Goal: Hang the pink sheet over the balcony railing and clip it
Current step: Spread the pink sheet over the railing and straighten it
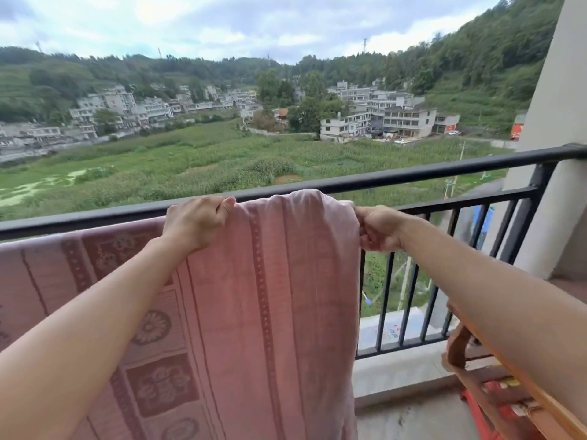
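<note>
Pink sheet (pixel 270 296) of soft woven cloth with darker floral bands fills the lower left and centre of the frame, hanging on the near side of the black metal balcony railing (pixel 413 174). At far left its upper edge sits just below the top bar, and what carries it there cannot be told. Toward the centre the cloth rises in a bunched fold that covers the top bar. The person's left hand (pixel 195 222) grips that fold from above, fingers curled over it on the bar. At the cloth's right edge, the right hand (pixel 379 228) pinches a gathered corner just under the bar. No clip is visible anywhere. The fabric looks light and limp. It creases freely, so it would likely slide or bunch along the smooth bar unless pulled taut from the top hem. Holding it at the hem and corner, as both hands do now, seems the soundest grip for spreading it flat. To the right, bare railing bars stand open. A brown wooden chair (pixel 470 354) and a red plastic stool (pixel 476 414) sit at lower right, below a pale concrete pillar (pixel 552 154).
</note>
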Action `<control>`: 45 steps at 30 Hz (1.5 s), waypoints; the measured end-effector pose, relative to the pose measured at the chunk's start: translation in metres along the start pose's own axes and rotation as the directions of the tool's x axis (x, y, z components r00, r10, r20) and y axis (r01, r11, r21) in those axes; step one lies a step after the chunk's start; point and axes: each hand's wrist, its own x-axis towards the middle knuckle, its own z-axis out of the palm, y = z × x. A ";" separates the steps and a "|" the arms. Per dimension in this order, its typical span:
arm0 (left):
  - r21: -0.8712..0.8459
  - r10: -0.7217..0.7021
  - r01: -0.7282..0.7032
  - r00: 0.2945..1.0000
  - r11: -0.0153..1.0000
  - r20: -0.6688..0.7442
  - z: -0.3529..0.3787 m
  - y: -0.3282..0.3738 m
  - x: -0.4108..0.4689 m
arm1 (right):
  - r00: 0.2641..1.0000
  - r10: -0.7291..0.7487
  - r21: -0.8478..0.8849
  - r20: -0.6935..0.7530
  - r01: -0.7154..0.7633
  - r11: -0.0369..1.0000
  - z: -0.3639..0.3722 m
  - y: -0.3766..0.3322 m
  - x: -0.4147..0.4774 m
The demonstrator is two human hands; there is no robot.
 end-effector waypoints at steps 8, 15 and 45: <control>0.041 -0.146 0.145 0.989 0.989 0.034 -0.004 0.023 -0.008 | 0.990 -0.138 -0.011 0.032 0.138 0.990 0.007 -0.028 0.003; -0.043 -0.173 0.173 0.985 0.984 0.007 -0.015 0.040 -0.018 | 0.930 -0.261 0.401 0.260 0.142 0.905 -0.002 -0.055 -0.006; 0.002 -0.052 0.052 0.996 0.999 -0.071 -0.005 0.014 -0.031 | 0.771 -0.607 -0.671 -0.190 0.350 0.654 -0.026 -0.033 0.017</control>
